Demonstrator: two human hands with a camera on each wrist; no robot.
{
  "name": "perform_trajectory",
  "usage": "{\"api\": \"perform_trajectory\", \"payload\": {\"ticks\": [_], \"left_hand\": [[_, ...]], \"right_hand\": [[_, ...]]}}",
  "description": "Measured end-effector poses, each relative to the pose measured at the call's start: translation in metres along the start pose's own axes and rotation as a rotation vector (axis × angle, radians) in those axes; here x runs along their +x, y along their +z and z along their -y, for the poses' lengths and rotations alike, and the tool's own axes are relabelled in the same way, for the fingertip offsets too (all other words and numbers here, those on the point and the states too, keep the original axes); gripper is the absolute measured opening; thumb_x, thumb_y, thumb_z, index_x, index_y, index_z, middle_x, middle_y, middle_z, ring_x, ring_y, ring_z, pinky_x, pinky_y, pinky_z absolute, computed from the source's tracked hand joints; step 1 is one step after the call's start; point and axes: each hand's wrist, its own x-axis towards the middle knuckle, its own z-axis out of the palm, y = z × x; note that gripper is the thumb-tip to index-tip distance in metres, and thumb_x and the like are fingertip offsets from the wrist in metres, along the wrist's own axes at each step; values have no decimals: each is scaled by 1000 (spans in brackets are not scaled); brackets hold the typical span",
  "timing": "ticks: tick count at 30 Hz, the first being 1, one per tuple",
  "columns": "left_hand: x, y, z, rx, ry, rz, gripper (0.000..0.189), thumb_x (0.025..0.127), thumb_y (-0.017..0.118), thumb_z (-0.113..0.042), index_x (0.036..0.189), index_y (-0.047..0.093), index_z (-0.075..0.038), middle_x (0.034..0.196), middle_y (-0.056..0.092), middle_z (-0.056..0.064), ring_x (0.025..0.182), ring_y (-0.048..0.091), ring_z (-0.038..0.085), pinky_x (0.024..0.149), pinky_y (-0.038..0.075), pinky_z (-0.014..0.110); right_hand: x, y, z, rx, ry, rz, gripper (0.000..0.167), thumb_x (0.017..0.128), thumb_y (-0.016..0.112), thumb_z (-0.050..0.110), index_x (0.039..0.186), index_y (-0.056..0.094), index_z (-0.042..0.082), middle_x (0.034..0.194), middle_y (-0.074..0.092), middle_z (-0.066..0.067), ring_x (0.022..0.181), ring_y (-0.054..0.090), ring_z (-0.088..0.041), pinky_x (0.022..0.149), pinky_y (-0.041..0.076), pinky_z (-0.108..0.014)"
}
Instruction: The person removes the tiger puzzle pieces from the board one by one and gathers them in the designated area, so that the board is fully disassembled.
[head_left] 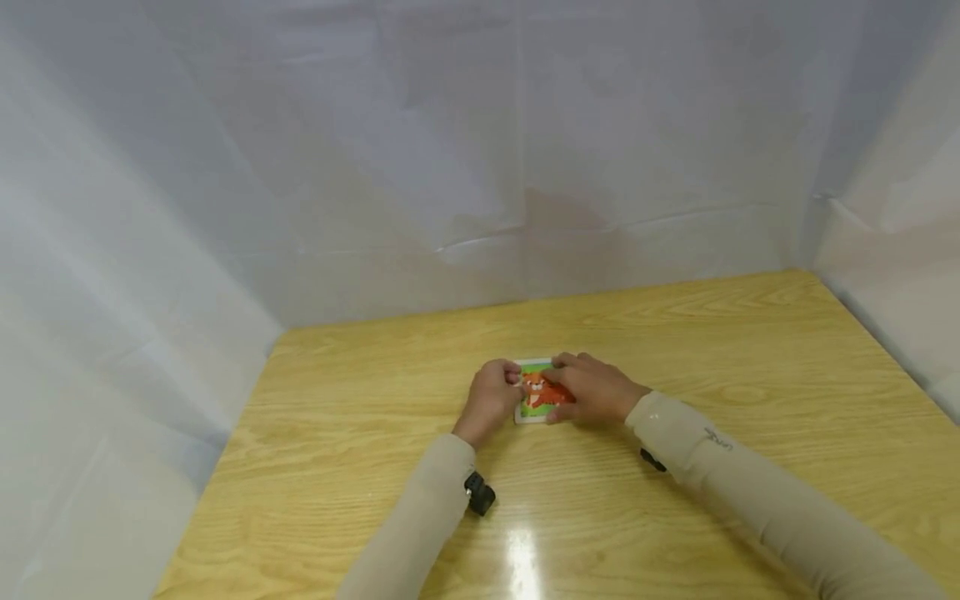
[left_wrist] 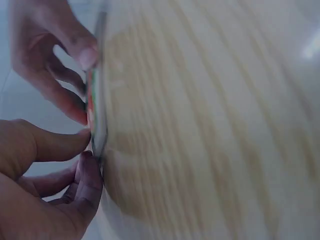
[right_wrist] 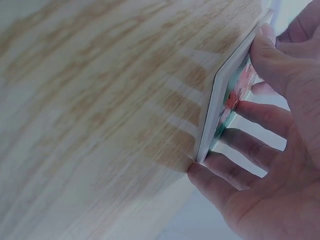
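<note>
A small, thick picture card (head_left: 534, 407) lies on the wooden table (head_left: 360, 392), its white-bordered face showing an orange animal on green. At its left edge, my left hand (head_left: 491, 396) pinches it between thumb and index finger; the left wrist view shows those fingertips (left_wrist: 85, 137) right at the card's edge. My right hand (head_left: 596, 390) reaches over the card from the right and grips it by its edges. In the right wrist view its thumb (right_wrist: 265, 45) is on one edge, the other fingers bent around the opposite side, one touching the picture. The right hand covers part of the picture.
Pale sheeting (head_left: 465, 167) hangs behind the table and down both sides. Dark bands with small devices (head_left: 480, 493) sit at both wrists, below beige sleeves (head_left: 408, 533). A bright light reflection lies on the near tabletop.
</note>
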Motion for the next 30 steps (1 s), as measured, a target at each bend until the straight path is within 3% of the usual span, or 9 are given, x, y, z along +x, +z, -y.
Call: {"api": "perform_trajectory", "payload": {"ticks": [5, 9, 12, 15, 23, 30], "left_hand": [[2, -1, -2, 287, 119, 11, 30, 93, 73, -8, 119, 69, 6, 107, 66, 12, 100, 61, 25, 88, 53, 41], [4, 0, -4, 380, 174, 23, 30, 95, 72, -9, 119, 68, 8, 110, 65, 16, 105, 61, 28, 92, 51, 43], [5, 1, -5, 344, 161, 21, 30, 95, 71, -7, 119, 67, 9, 112, 66, 17, 107, 62, 29, 92, 52, 43], [6, 2, -4, 249, 109, 13, 31, 94, 71, -6, 121, 66, 9, 111, 66, 15, 106, 62, 28, 92, 52, 42], [6, 3, -2, 16, 13, -27, 31, 88, 73, 3, 118, 65, 9, 102, 63, 12, 92, 58, 20, 84, 53, 35], [7, 5, -2, -62, -14, -53, 31, 85, 75, 5, 114, 66, 9, 100, 64, 14, 91, 58, 20, 83, 53, 34]], "right_hand": [[1, 2, -2, 5, -6, -5, 74, 88, 76, 48, 143, 55, 4, 144, 49, -18, 119, 54, -36, 95, 49, -51], [1, 2, -3, -2, -14, -11, 75, 87, 76, 49, 143, 56, 4, 144, 50, -18, 117, 55, -36, 94, 50, -51], [2, 2, -4, -8, -15, -13, 75, 87, 76, 50, 143, 56, 4, 143, 51, -18, 117, 55, -36, 94, 50, -50], [3, 3, -5, -13, -19, -14, 75, 87, 75, 50, 143, 56, 4, 144, 50, -19, 118, 55, -37, 95, 50, -51], [1, 1, -2, 12, -2, -7, 74, 88, 76, 48, 144, 55, 4, 146, 48, -19, 122, 53, -38, 98, 48, -52], [-1, 1, -2, 14, 1, -11, 73, 89, 76, 46, 144, 55, 3, 144, 49, -18, 120, 53, -35, 99, 48, -51]]}}
